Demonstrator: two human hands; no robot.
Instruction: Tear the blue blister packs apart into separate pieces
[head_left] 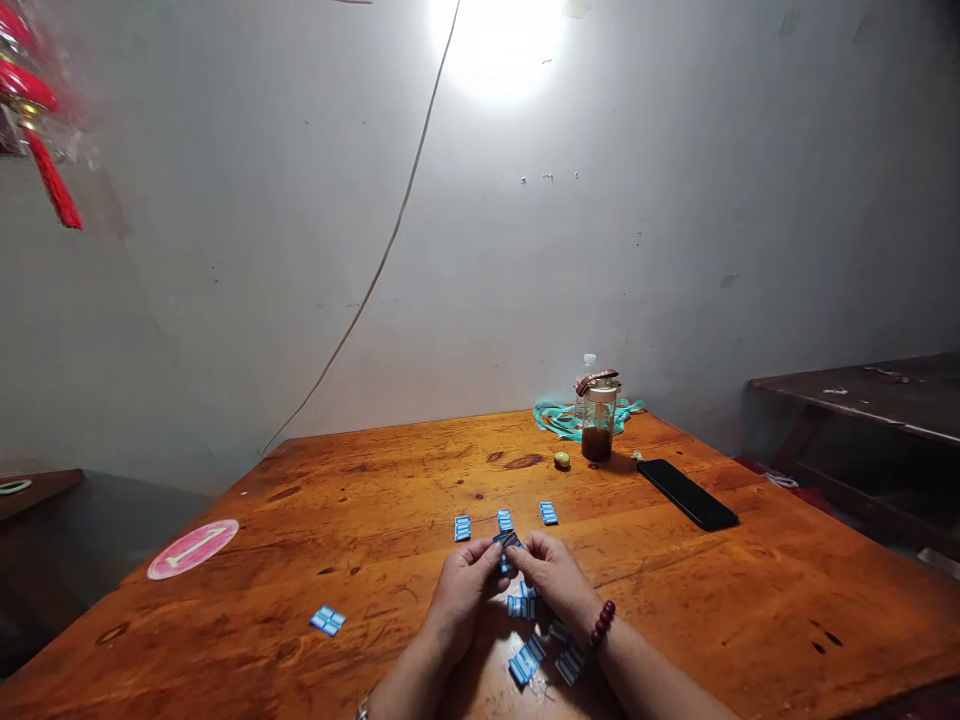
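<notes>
My left hand (470,580) and my right hand (555,572) meet over the near middle of the table, thumbs and fingers closed on a small blue-and-white piece (508,541); its exact kind is too small to tell. Just beyond my fingertips lie similar flat pieces: one on the left (463,528), one in the middle (505,520) and one on the right (549,513). Between my forearms rest several more, among them one piece (527,660) near the front. A lone four-panelled piece (328,620) lies left of my left hand. Beads circle my right wrist.
On the wooden table (360,510), a black phone (688,494) lies at the right. A strapped drink bottle (598,425) stands at the back with turquoise ribbon (556,420) around it. Nearby sits a small yellowish item (562,460). A pink oval sign (193,549) is at the left.
</notes>
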